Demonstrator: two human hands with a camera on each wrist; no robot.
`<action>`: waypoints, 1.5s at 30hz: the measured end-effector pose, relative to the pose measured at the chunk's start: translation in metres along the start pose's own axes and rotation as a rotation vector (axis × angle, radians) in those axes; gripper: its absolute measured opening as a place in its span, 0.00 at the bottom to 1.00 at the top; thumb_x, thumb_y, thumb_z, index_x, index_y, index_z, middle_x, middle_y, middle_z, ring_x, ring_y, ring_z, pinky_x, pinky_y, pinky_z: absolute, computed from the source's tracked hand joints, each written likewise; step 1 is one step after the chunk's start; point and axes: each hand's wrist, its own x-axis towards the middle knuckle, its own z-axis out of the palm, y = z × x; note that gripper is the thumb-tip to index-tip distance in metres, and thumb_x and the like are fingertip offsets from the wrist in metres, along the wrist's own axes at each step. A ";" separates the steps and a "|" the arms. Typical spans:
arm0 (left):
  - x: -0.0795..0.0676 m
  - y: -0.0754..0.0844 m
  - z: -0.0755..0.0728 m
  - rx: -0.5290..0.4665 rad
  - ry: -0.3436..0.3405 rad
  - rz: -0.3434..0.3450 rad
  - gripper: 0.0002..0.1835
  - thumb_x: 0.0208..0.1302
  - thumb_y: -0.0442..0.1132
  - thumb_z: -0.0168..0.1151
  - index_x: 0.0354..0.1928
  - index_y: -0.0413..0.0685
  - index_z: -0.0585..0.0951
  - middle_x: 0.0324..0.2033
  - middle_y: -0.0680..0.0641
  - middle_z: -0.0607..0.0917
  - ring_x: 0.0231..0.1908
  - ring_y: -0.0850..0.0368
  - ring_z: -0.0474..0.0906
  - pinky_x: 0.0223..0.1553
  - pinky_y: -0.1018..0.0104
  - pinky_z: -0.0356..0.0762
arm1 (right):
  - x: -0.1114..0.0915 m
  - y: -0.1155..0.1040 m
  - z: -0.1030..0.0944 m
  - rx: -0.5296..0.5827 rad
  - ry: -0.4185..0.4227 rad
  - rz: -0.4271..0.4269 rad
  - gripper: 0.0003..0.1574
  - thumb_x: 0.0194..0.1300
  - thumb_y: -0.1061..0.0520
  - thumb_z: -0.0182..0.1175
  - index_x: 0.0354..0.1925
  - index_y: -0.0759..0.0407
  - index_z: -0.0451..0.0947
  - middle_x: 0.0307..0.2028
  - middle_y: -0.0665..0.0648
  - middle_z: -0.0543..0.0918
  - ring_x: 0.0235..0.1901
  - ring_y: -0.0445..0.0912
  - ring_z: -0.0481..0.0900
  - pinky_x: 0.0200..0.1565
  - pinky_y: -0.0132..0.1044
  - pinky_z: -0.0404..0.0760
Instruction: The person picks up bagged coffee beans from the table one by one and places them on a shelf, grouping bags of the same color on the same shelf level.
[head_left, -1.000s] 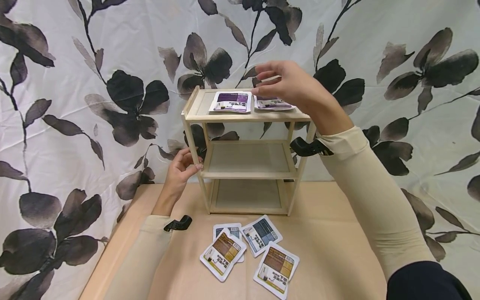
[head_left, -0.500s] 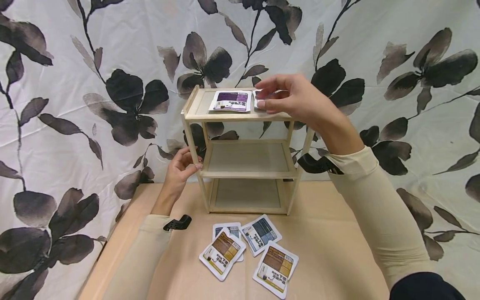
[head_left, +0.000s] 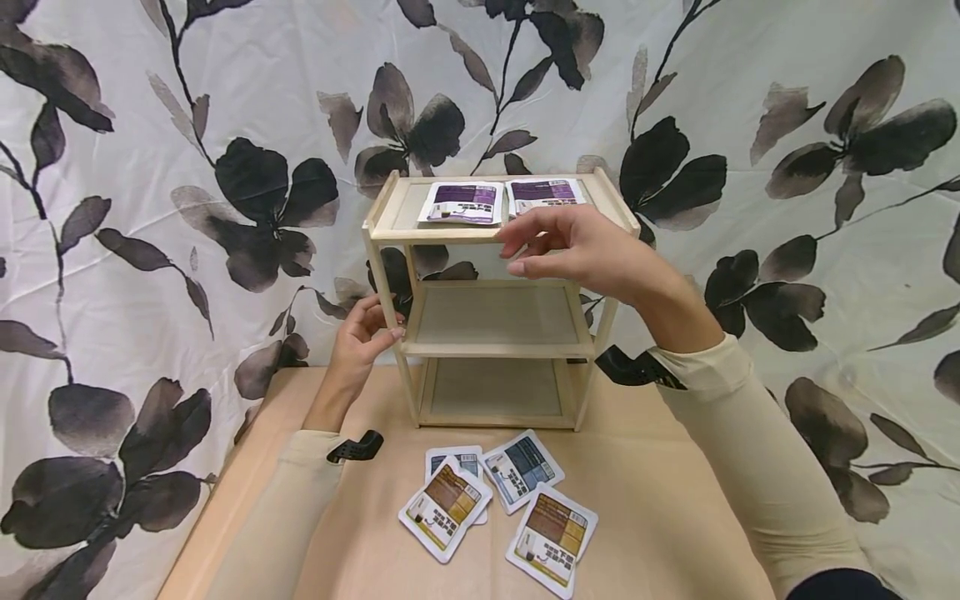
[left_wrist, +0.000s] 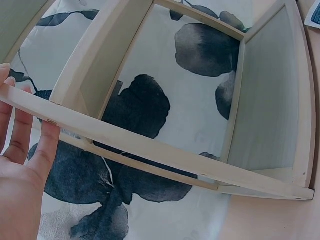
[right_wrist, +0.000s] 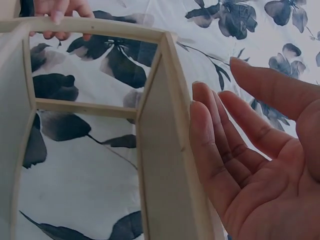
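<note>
A small three-tier wooden shelf (head_left: 502, 348) stands on the table. My left hand (head_left: 362, 337) grips its left front post; in the left wrist view the fingers (left_wrist: 44, 150) wrap behind that post (left_wrist: 125, 142). Two white-and-purple packets, a left one (head_left: 463, 203) and a right one (head_left: 543, 193), lie side by side on the top tier. In front of the top tier's right half hovers my right hand (head_left: 585, 250), its fingers loosely bent with nothing between them. The right wrist view shows the same relaxed hand (right_wrist: 265, 150) beside the shelf's edge.
On the table before the shelf lie several more packets: a brown one (head_left: 446, 508) over a blue one (head_left: 456, 458), another blue one (head_left: 522, 469), and another brown one (head_left: 553, 537). A floral cloth (head_left: 787, 208) hangs behind.
My right hand has dropped from above the top tier to in front of it, leaving the right purple packet lying flatter and in full view. The left hand has stayed on the post.
</note>
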 end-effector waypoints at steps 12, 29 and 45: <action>0.001 -0.002 0.001 -0.016 -0.003 -0.001 0.29 0.62 0.21 0.64 0.66 0.31 0.69 0.41 0.53 0.84 0.44 0.56 0.79 0.49 0.65 0.75 | -0.010 0.017 0.015 0.029 -0.113 -0.014 0.23 0.66 0.62 0.68 0.59 0.61 0.79 0.50 0.60 0.84 0.48 0.50 0.83 0.47 0.35 0.82; 0.003 -0.001 -0.001 -0.005 -0.006 0.011 0.28 0.63 0.22 0.65 0.65 0.44 0.75 0.45 0.38 0.82 0.45 0.55 0.79 0.49 0.65 0.75 | -0.024 0.040 0.024 0.127 -0.180 0.048 0.27 0.66 0.61 0.69 0.62 0.58 0.77 0.54 0.58 0.84 0.51 0.51 0.84 0.50 0.39 0.83; 0.000 0.000 0.001 -0.013 -0.001 0.007 0.30 0.62 0.21 0.65 0.65 0.30 0.68 0.43 0.45 0.83 0.44 0.55 0.79 0.49 0.66 0.76 | -0.042 0.074 0.042 0.197 -0.183 0.084 0.27 0.66 0.59 0.69 0.62 0.58 0.77 0.55 0.65 0.82 0.49 0.53 0.83 0.49 0.38 0.83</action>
